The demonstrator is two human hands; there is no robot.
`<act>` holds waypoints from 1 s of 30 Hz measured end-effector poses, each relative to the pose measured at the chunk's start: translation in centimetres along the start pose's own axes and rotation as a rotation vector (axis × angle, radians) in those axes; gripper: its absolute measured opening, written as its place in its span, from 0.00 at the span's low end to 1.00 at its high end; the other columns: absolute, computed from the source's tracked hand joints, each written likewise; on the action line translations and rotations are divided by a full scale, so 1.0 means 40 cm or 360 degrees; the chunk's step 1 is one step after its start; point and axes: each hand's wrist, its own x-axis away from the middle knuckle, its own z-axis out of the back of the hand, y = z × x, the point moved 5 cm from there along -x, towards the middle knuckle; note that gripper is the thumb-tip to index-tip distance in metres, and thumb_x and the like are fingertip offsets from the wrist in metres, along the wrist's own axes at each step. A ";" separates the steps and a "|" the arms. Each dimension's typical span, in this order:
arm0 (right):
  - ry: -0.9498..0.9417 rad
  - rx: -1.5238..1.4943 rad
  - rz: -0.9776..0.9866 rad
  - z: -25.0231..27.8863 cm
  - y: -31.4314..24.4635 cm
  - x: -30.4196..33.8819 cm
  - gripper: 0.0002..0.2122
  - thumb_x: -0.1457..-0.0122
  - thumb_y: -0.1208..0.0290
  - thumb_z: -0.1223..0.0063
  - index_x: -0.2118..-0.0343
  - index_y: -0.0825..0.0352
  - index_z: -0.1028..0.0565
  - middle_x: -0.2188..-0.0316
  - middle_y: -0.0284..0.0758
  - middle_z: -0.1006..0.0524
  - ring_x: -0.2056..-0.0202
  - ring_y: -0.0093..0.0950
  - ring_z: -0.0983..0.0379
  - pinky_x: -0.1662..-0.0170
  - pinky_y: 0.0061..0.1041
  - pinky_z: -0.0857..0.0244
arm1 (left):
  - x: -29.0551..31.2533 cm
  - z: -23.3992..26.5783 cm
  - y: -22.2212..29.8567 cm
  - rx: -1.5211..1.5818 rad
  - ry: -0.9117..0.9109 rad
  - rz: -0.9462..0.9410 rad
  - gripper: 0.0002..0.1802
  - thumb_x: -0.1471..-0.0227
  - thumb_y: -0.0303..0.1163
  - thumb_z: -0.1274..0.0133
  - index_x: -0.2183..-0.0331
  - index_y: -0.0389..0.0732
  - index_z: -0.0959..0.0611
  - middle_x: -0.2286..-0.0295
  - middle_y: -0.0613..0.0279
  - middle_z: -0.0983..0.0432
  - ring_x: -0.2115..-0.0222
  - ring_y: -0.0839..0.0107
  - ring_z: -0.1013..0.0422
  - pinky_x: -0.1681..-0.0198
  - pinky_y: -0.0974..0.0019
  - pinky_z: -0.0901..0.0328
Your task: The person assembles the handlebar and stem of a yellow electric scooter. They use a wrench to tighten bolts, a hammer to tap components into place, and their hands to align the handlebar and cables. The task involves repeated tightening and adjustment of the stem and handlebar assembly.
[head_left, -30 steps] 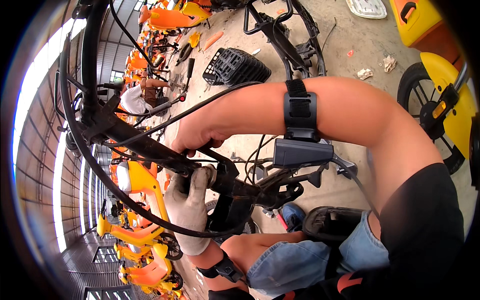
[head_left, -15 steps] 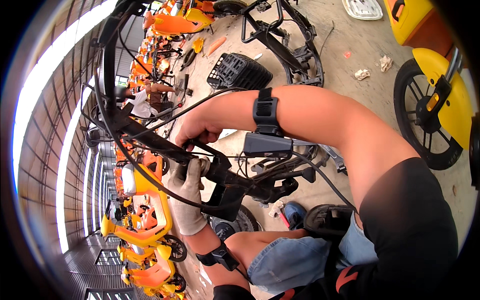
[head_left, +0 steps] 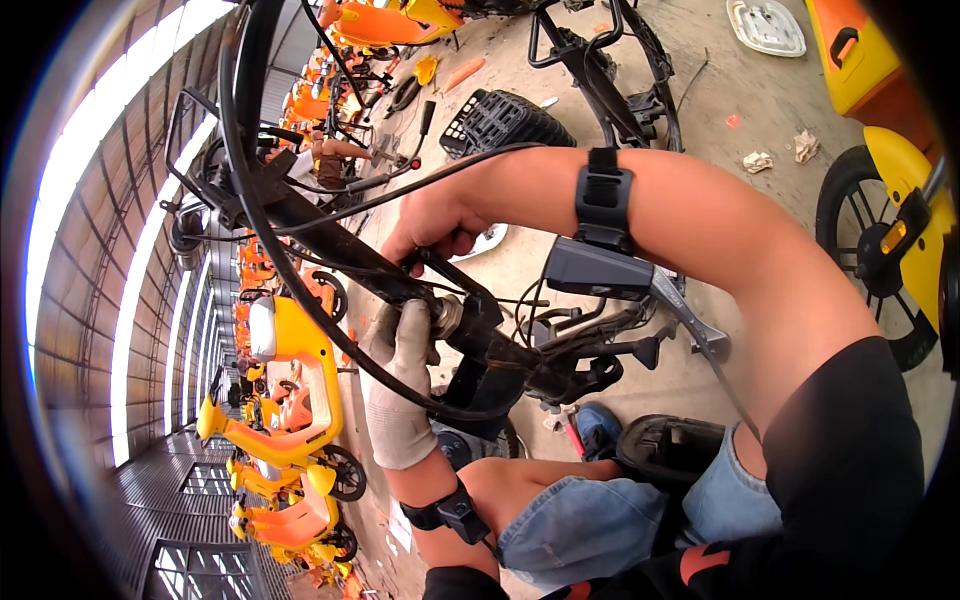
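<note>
A stripped black scooter frame (head_left: pixel 345 245) slants across in front of me, with cables looping around it. My left hand (head_left: pixel 400 395), in a grey-white work glove, is closed around the frame tube just beside a round metal collar (head_left: pixel 448 316). Its thumb lies along the tube, and the far fingers are hidden. Bare and curled, my right hand (head_left: pixel 438 222) is at the tube's far side, by the upper end of a black bar (head_left: pixel 455 275) that runs down to the collar. What its fingers grip is hidden. A black cable (head_left: pixel 290 270) arcs over the left glove.
A black crate (head_left: pixel 505 125) and another bare frame (head_left: pixel 610 80) lie beyond on the concrete. At right stands a yellow scooter's wheel (head_left: pixel 875 255). Rows of yellow-orange scooters (head_left: pixel 300 335) fill the left side. A person's arm (head_left: pixel 340 150) shows behind the handlebar.
The frame and both my hands sit farther right in view, and the surroundings have shifted too. Both hands keep their places beside the collar. More of the handlebar end shows.
</note>
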 end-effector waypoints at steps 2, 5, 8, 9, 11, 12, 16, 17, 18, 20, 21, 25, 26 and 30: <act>-0.0010 0.0123 0.0139 0.004 -0.011 0.011 0.13 0.47 0.58 0.40 0.79 0.61 0.24 0.85 0.22 0.32 0.88 0.13 0.49 0.84 0.18 0.57 | 0.009 -0.010 0.009 -0.0023 -0.0011 -0.0047 0.17 0.43 0.40 0.49 0.66 0.33 0.21 0.78 0.68 0.29 0.80 0.82 0.38 0.77 0.77 0.45; -0.0271 0.0204 0.0128 0.013 -0.013 0.024 0.16 0.45 0.55 0.41 0.76 0.65 0.24 0.85 0.22 0.35 0.88 0.14 0.49 0.84 0.18 0.56 | 0.028 -0.035 0.044 0.0020 0.0005 -0.0056 0.16 0.44 0.39 0.47 0.66 0.33 0.20 0.77 0.68 0.28 0.80 0.82 0.38 0.77 0.77 0.44; -0.0338 0.0079 0.0162 0.001 -0.008 0.052 0.15 0.42 0.55 0.45 0.76 0.61 0.26 0.83 0.23 0.32 0.88 0.11 0.48 0.85 0.13 0.56 | 0.034 -0.050 0.057 0.0039 0.0017 -0.0126 0.15 0.44 0.38 0.45 0.65 0.33 0.20 0.77 0.69 0.27 0.80 0.83 0.38 0.78 0.77 0.44; -0.0349 -0.0010 0.0172 -0.002 -0.006 0.047 0.15 0.41 0.55 0.46 0.75 0.62 0.26 0.83 0.23 0.32 0.88 0.12 0.48 0.86 0.13 0.56 | 0.031 -0.048 0.059 -0.0023 0.0006 -0.0137 0.15 0.44 0.38 0.45 0.64 0.33 0.20 0.77 0.69 0.27 0.80 0.84 0.38 0.78 0.77 0.44; -0.0388 -0.0051 0.0128 -0.012 0.004 0.035 0.17 0.39 0.54 0.50 0.79 0.61 0.30 0.85 0.24 0.33 0.89 0.12 0.49 0.87 0.14 0.56 | 0.030 -0.047 0.061 -0.0114 0.0008 -0.0122 0.15 0.44 0.37 0.45 0.63 0.32 0.20 0.77 0.70 0.27 0.80 0.85 0.39 0.78 0.77 0.44; -0.0631 -0.0056 0.0119 -0.019 0.008 0.015 0.18 0.39 0.53 0.51 0.80 0.60 0.31 0.85 0.23 0.35 0.89 0.12 0.49 0.86 0.13 0.57 | 0.032 -0.041 0.060 -0.0159 0.0017 -0.0116 0.15 0.43 0.37 0.45 0.63 0.32 0.20 0.77 0.70 0.27 0.80 0.85 0.39 0.78 0.77 0.44; -0.0786 -0.0193 0.0170 -0.028 0.025 -0.034 0.21 0.38 0.56 0.54 0.84 0.62 0.34 0.89 0.23 0.41 0.89 0.15 0.49 0.86 0.17 0.57 | 0.019 -0.032 0.026 -0.0078 0.0077 -0.0324 0.16 0.44 0.37 0.45 0.62 0.32 0.19 0.78 0.71 0.28 0.80 0.85 0.40 0.78 0.77 0.45; -0.0818 -0.0153 0.0224 -0.027 0.028 -0.041 0.21 0.38 0.56 0.54 0.84 0.62 0.34 0.89 0.23 0.41 0.89 0.15 0.49 0.86 0.17 0.57 | 0.016 -0.032 0.021 -0.0062 0.0070 -0.0328 0.16 0.44 0.37 0.45 0.62 0.32 0.19 0.78 0.71 0.28 0.81 0.85 0.40 0.78 0.76 0.45; -0.0848 -0.0111 0.0277 -0.022 0.027 -0.048 0.21 0.37 0.56 0.55 0.84 0.62 0.34 0.89 0.23 0.40 0.89 0.15 0.49 0.86 0.17 0.57 | 0.020 -0.030 0.034 -0.0077 0.0041 -0.0234 0.16 0.44 0.37 0.45 0.62 0.32 0.19 0.79 0.71 0.29 0.81 0.84 0.40 0.78 0.76 0.45; -0.0913 -0.0012 0.0347 -0.014 0.016 -0.056 0.20 0.37 0.55 0.55 0.82 0.63 0.31 0.87 0.24 0.37 0.88 0.14 0.46 0.86 0.16 0.55 | 0.018 -0.022 0.034 -0.0159 -0.0001 -0.0146 0.16 0.44 0.37 0.45 0.63 0.32 0.19 0.80 0.71 0.30 0.81 0.84 0.41 0.78 0.76 0.46; -0.0767 0.0032 0.0373 -0.005 0.013 -0.059 0.20 0.37 0.54 0.54 0.81 0.63 0.30 0.87 0.24 0.36 0.88 0.14 0.45 0.86 0.16 0.54 | 0.020 -0.023 0.036 -0.0179 0.0009 -0.0152 0.16 0.44 0.37 0.45 0.63 0.32 0.19 0.80 0.71 0.31 0.81 0.84 0.41 0.78 0.76 0.46; -0.0607 -0.0065 0.0340 0.015 0.019 -0.036 0.18 0.37 0.52 0.51 0.71 0.64 0.25 0.80 0.27 0.27 0.84 0.14 0.36 0.83 0.14 0.46 | 0.029 -0.020 0.041 -0.0184 0.0027 -0.0160 0.16 0.44 0.37 0.45 0.62 0.32 0.20 0.79 0.69 0.29 0.80 0.84 0.40 0.78 0.76 0.45; -0.0571 -0.0179 0.0283 0.020 0.033 -0.028 0.17 0.37 0.53 0.50 0.70 0.64 0.24 0.79 0.27 0.26 0.82 0.14 0.34 0.81 0.14 0.44 | 0.028 -0.021 0.039 -0.0173 0.0027 -0.0165 0.16 0.44 0.37 0.45 0.62 0.32 0.20 0.78 0.69 0.28 0.80 0.84 0.40 0.77 0.76 0.45; -0.0527 -0.0548 0.0282 0.004 0.055 -0.016 0.13 0.37 0.58 0.50 0.63 0.64 0.24 0.73 0.28 0.24 0.75 0.17 0.28 0.74 0.16 0.35 | 0.027 -0.028 0.038 -0.0139 0.0053 -0.0214 0.15 0.43 0.35 0.47 0.62 0.31 0.20 0.75 0.68 0.27 0.77 0.84 0.38 0.75 0.77 0.44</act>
